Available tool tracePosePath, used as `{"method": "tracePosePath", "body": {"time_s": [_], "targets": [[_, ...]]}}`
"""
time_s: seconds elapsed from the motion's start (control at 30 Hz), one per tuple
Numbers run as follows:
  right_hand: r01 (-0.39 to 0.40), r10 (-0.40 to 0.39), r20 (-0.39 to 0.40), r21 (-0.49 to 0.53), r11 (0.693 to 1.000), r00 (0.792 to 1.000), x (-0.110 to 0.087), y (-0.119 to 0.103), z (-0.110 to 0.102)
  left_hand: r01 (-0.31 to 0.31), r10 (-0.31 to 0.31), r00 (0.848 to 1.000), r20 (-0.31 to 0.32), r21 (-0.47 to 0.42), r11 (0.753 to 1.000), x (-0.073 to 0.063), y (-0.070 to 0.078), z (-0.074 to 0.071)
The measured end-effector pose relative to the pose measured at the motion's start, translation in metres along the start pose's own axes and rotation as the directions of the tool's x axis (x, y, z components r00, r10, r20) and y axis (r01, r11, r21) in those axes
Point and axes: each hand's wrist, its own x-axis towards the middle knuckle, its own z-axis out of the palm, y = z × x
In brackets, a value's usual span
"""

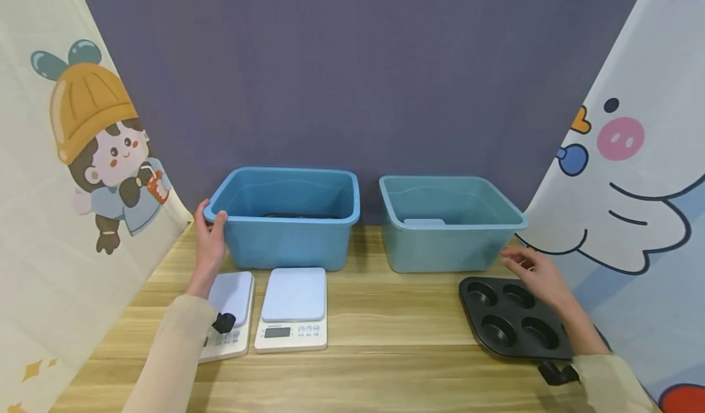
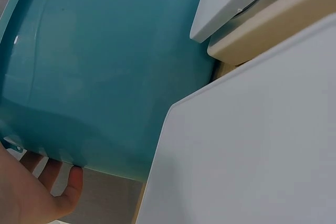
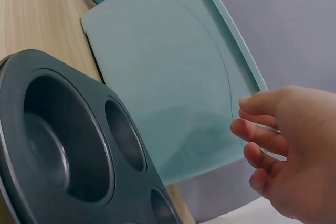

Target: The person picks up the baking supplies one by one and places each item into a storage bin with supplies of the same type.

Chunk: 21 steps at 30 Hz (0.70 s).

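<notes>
My left hand is at the left front corner of a blue plastic bin, its thumb by the front face and its fingers along the left side. In the left wrist view the fingertips meet the bin's edge. My right hand hovers beside the right front corner of a teal bin, fingers loosely bent around nothing. Below that hand lies a dark muffin pan with round cups, partly covered by the forearm. Something dark shows inside the blue bin, and a pale flat thing inside the teal one.
Two white kitchen scales stand in front of the blue bin: one fully visible, the other partly behind my left forearm. Everything stands on a wood-grain table. A dark cloth hangs behind, with printed cloths at both sides.
</notes>
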Motion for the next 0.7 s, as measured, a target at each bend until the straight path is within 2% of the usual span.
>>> {"method": "tracePosePath", "body": {"time_s": [0.17,0.47,0.7], "targets": [[-0.012,0.013,0.025,-0.017,1.000,1.000,-0.001,0.016,-0.001,0.000,0.000,1.000,-0.005,-0.003,1.000,0.001,-0.001,0.000],[-0.093,0.098,0.068,-0.061,0.994,0.993,-0.004,0.039,-0.006,-0.001,0.001,1.000,0.011,-0.013,1.000,0.004,0.001,0.004],[-0.092,0.099,0.085,-0.080,0.993,0.991,-0.011,0.052,-0.007,0.024,-0.024,0.999,0.029,0.004,1.000,0.000,-0.001,0.004]]}}
